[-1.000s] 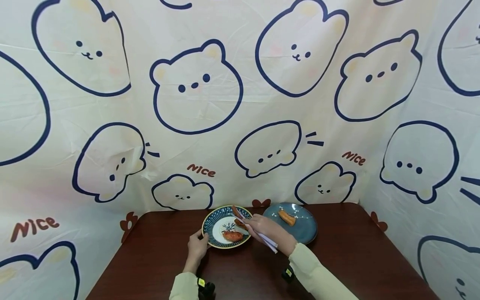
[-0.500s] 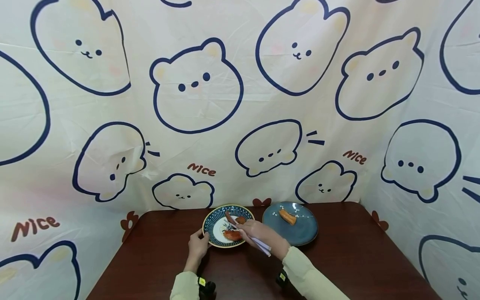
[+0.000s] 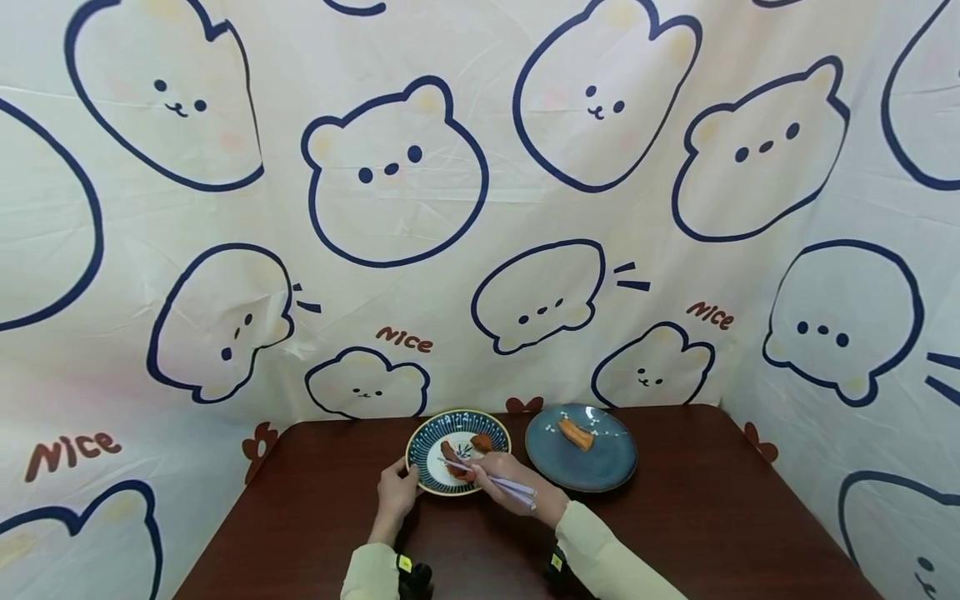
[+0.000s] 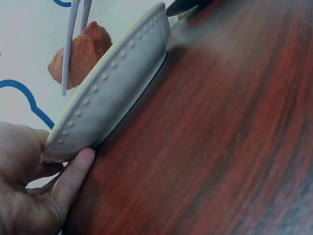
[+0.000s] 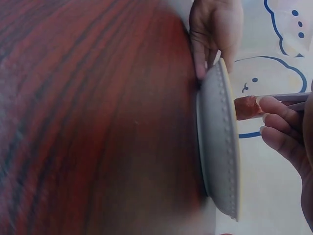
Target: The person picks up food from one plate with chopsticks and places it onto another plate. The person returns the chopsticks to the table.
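Observation:
My left hand (image 3: 397, 493) grips the near-left rim of a patterned plate (image 3: 422, 442) with a blue striped border and yellow edge. In the left wrist view, a finger lies against the plate's pale underside (image 4: 115, 90). Held in my right hand (image 3: 510, 479) are pale purple chopsticks (image 3: 513, 487), their tips around a reddish-brown piece of food (image 4: 80, 56) raised over the plate's rim. Another brown piece (image 3: 482, 442) lies at the plate's back right. A reddish piece (image 3: 459, 473) near the front is partly covered by the chopsticks and hand.
A blue-grey plate (image 3: 581, 471) stands to the right, bearing a golden-brown stick-shaped piece of food (image 3: 576, 433). Both plates sit at the far side of a dark wooden table (image 3: 480, 550). A cartoon-printed cloth (image 3: 450, 208) hangs behind and on both sides.
My right hand has moved left and slightly toward me, carrying the food piece in the chopsticks lower over the patterned plate. My left hand stays on the rim.

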A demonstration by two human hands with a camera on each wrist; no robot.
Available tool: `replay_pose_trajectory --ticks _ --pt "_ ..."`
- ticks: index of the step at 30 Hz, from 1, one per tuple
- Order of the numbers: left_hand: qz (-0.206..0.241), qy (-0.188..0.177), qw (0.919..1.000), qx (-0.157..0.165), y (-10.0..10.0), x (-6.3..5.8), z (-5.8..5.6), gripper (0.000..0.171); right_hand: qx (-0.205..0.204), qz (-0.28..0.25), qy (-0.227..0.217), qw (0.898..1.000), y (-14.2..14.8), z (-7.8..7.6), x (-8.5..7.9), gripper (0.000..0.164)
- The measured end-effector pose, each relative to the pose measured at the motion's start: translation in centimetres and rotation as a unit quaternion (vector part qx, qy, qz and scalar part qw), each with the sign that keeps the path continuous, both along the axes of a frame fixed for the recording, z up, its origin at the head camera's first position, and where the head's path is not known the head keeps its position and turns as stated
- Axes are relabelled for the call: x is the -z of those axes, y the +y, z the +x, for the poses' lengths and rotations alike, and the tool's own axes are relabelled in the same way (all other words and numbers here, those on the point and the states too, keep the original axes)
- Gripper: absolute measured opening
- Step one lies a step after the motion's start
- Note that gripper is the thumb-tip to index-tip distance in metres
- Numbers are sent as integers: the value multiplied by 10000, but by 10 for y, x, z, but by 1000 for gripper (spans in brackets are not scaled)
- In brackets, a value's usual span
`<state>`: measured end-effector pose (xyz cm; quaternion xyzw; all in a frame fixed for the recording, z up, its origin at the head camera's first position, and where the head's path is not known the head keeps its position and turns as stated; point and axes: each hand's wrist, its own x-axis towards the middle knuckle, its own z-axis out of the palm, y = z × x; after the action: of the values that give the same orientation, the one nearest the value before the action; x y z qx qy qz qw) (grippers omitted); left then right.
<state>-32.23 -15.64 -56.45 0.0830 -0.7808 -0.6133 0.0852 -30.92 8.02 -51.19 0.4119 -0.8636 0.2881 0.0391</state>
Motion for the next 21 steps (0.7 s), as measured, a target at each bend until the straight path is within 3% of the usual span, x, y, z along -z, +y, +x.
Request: replay_pose_trajectory --ticks 9,21 --pt "2 90 9999 75 0 -2 1 46 -166 51 -14 9998 -8 1 4 35" --pt "-69 77 9999 7 1 -3 2 45 61 492 -91 9987 -16 -2 11 40"
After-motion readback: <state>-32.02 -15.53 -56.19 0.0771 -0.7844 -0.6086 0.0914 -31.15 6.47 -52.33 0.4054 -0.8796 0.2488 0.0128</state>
